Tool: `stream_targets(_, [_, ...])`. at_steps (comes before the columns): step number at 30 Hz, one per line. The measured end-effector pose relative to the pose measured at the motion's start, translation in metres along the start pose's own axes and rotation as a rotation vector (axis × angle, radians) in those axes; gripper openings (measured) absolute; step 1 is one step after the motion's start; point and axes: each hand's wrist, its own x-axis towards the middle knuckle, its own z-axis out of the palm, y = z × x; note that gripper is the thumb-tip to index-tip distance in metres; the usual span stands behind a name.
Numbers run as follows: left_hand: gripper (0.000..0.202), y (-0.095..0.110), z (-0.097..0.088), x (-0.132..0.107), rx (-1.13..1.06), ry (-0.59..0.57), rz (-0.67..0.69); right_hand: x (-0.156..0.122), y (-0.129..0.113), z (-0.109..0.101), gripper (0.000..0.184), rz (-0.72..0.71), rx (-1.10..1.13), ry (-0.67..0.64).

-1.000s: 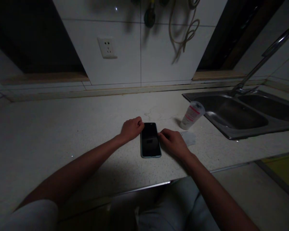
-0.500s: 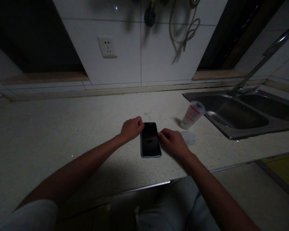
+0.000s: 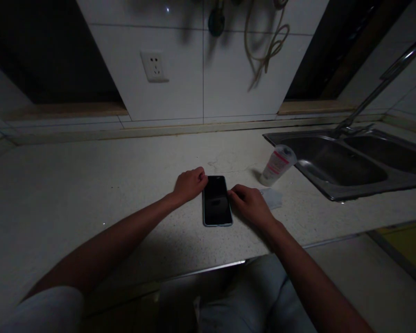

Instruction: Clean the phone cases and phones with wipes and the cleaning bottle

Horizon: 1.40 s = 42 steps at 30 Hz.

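A smartphone with a dark screen and a pale bluish edge lies flat on the countertop. My left hand rests curled into a loose fist at the phone's upper left edge, and its fingertips appear to touch that edge. On the other side, my right hand is also curled, with its knuckles close against the phone's right edge. I see nothing held in either hand. Just beyond the right hand lies a pale flat piece, partly covered by the hand. Behind it a clear plastic cup with red print stands on the counter.
A double steel sink with a tall faucet is set into the counter at the right. A wall socket and a hanging looped hose are on the tiled wall. The counter's front edge runs near my body.
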Motion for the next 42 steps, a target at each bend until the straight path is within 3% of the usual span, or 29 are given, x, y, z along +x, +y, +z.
stream_targets(42, [0.024,-0.0037,0.0025,0.0003,-0.034,0.014,0.017,-0.0001,-0.0002,0.0016,0.031,0.007,0.000,0.011])
